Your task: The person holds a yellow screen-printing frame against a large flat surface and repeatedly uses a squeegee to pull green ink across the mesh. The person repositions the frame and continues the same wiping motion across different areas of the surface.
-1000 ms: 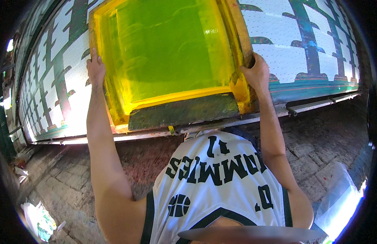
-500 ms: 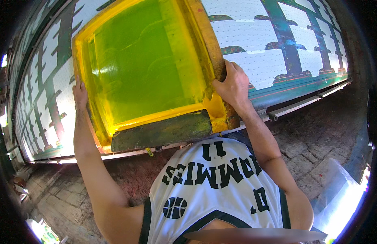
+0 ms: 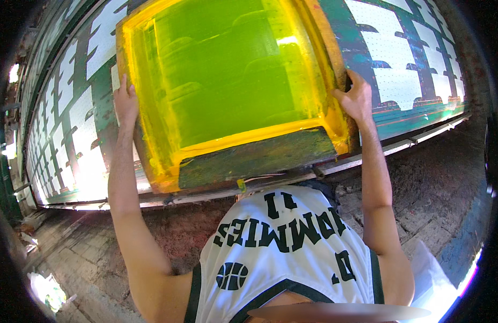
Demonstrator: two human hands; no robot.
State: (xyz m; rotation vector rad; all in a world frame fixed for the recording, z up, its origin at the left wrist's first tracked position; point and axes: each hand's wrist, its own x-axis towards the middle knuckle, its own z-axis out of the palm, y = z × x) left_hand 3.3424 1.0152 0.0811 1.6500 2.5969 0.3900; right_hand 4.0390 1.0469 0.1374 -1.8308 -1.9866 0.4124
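Note:
A screen-printing frame (image 3: 335, 59) with a wooden rim smeared in yellow ink spans the upper middle of the view. Its mesh (image 3: 227, 75) looks green-yellow, with faint outlines showing through it. A dark greenish strip (image 3: 260, 156) covers the near side of the rim. My left hand (image 3: 125, 102) is on the left side of the frame, fingers along the outer edge. On the opposite side, my right hand (image 3: 357, 97) grips the rim, its thumb on the inked top and its fingers around the outside. Whether the frame touches the table cannot be made out.
A long green table (image 3: 389, 126) carries rows of white cut pieces (image 3: 394, 59) on both sides of the frame. A metal rail (image 3: 405, 141) runs along its near edge. Below is a brick floor (image 3: 77, 242), with clear plastic sheeting (image 3: 429, 274) at the lower right.
The frame has moved right along the table with both hands on it, and now lies over other white pieces. More of the table shows on its left.

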